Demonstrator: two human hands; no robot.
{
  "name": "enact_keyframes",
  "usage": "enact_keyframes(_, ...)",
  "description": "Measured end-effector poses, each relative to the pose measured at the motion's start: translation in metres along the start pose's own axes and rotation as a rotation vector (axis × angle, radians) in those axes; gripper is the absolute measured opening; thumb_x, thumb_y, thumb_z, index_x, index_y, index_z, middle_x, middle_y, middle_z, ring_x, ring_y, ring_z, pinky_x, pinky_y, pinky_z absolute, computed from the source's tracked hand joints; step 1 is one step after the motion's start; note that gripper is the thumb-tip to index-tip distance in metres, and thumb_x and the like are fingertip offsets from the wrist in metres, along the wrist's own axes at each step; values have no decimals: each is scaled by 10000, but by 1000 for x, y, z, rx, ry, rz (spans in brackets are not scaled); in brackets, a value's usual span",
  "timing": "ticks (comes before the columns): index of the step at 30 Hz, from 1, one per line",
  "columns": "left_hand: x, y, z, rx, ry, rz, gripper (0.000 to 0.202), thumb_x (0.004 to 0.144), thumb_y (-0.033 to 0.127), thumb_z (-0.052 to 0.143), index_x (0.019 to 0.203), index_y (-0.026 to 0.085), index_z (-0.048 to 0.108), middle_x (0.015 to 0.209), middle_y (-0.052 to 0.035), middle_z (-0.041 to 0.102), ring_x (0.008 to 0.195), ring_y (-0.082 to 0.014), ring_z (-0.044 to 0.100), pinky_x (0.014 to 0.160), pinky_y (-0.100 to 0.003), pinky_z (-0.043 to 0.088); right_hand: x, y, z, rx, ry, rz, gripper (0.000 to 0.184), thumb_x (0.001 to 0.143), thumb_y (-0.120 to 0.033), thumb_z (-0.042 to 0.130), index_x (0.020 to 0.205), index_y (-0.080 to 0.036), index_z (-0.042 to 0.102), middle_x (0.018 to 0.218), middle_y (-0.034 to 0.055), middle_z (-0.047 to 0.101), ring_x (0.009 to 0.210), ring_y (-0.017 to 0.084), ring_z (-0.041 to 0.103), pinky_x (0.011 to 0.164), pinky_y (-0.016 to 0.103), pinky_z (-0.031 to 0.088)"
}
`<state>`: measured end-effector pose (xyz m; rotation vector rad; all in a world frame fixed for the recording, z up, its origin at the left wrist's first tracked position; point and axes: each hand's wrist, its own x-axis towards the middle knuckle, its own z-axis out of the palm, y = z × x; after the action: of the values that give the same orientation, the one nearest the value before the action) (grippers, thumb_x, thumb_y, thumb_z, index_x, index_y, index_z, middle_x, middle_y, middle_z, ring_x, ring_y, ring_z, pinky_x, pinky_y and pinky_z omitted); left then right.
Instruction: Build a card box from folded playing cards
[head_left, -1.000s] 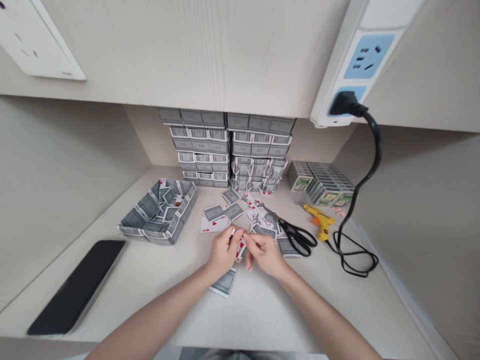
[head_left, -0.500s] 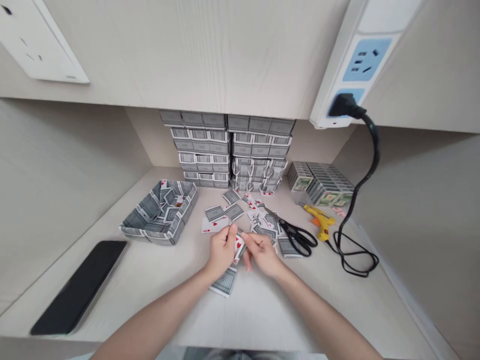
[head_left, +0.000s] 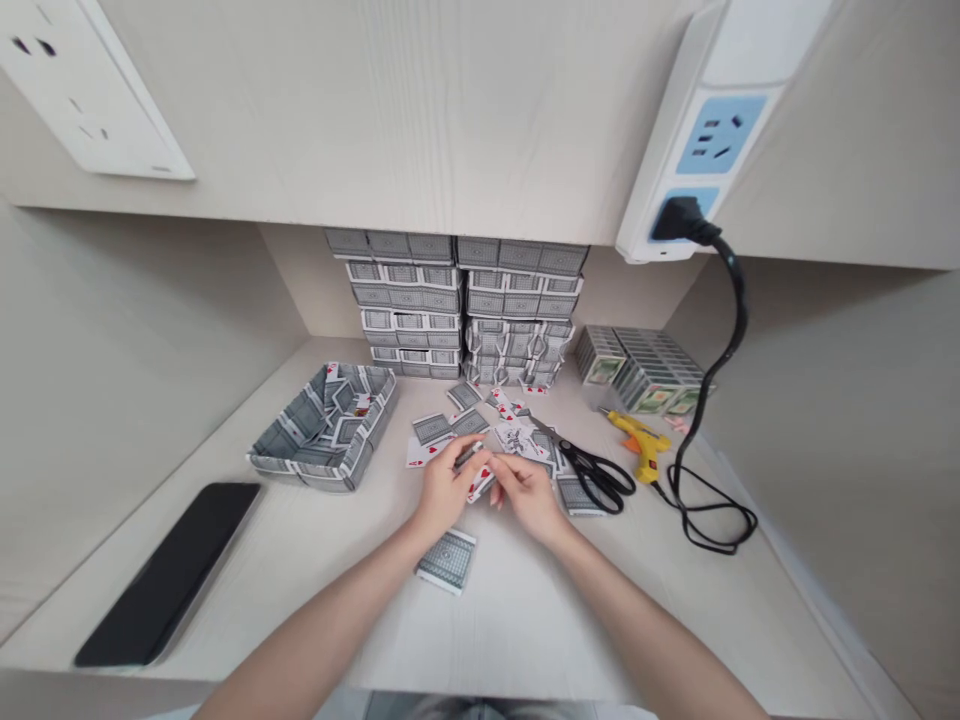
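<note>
Between both hands, above the middle of the desk, is a playing card point(head_left: 481, 484) with red hearts, partly hidden by fingers. My left hand point(head_left: 448, 488) is closed on its left side, and the fingers of my right hand point(head_left: 527, 492) pinch its upper right edge. The card looks bent or folded, though the fingers cover much of it. Just below my left hand lies a grey-backed folded card piece point(head_left: 448, 561). Beyond the hands, loose playing cards point(head_left: 433, 429) are scattered, some face up, and black-handled scissors point(head_left: 589, 467) rest across their right side.
A card-built basket point(head_left: 324, 428) holding folded cards stands left, behind a black phone point(head_left: 169, 573). Stacked card boxes point(head_left: 406, 295) line the back. At right are a yellow glue gun point(head_left: 640, 440), its black cable point(head_left: 705, 400), a power strip point(head_left: 694, 150) and packed bundles point(head_left: 649, 368).
Both hands have risen slightly away from me with the card, and my left fingers have shifted over its top. The view has moved a little. The folded piece below shows more fully.
</note>
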<state>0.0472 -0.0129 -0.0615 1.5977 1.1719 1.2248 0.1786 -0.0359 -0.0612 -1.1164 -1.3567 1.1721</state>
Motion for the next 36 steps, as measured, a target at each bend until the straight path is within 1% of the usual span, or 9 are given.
enact_keyframes(3,4,-5,0,-138,51,-56,393,689,334,630,1028,164,528,936,-62,639,841,-167,593,757,-290,453,2,1,0,197,50,38,337,735,-519,533,864,-213,479,592,-30,575,475,131,558,488,260,459)
enact_keyframes(10,10,-15,-1,-233,77,-115,247,639,326,655,677,147,490,628,23,566,579,-96,516,566,-208,414,3,16,-2,166,36,80,323,745,-492,539,805,-240,347,571,-63,537,465,139,586,450,249,461)
enact_keyframes(15,10,-20,-2,-181,85,-97,259,635,332,648,617,152,462,558,50,502,518,-73,439,505,-183,355,4,20,-10,-57,63,20,267,775,-443,517,945,-246,455,584,-52,534,345,98,457,335,218,355)
enact_keyframes(19,9,-20,-3,-143,44,-103,264,616,334,659,590,149,472,534,55,478,506,-72,419,492,-184,334,3,10,-16,-122,98,-91,389,746,-369,572,1117,-267,514,738,0,589,497,122,494,440,233,407)
enact_keyframes(22,6,-16,-3,-132,13,-103,260,623,344,658,591,145,493,532,53,479,506,-74,421,494,-187,335,1,5,-18,-255,118,-176,287,744,-340,580,1016,-253,611,791,26,624,630,157,534,591,264,434)
enact_keyframes(24,4,-11,-2,-141,0,-104,252,635,353,653,615,142,516,547,46,496,514,-78,433,506,-191,349,1,5,-18,-305,138,-155,213,752,-349,570,923,-236,628,693,14,613,588,152,526,574,264,425)
enact_keyframes(27,0,-3,-2,-181,-12,-99,246,676,376,619,691,139,552,617,18,549,569,-98,484,549,-206,392,1,10,-15,-150,138,-27,201,743,-404,573,817,-217,562,505,-32,542,430,130,486,447,250,401)
enact_keyframes(31,-2,4,-4,-240,1,-95,265,778,409,493,805,153,558,657,11,545,570,-108,497,529,-212,411,0,9,-9,203,70,143,313,690,-455,621,756,-219,427,502,-36,578,399,151,552,432,283,463)
enact_keyframes(36,-4,1,-6,-105,-19,20,239,836,358,416,848,162,550,703,4,534,643,-114,487,590,-213,408,-4,-6,-2,400,-58,203,455,691,-422,629,1010,-237,365,595,-58,592,446,159,610,455,285,499)
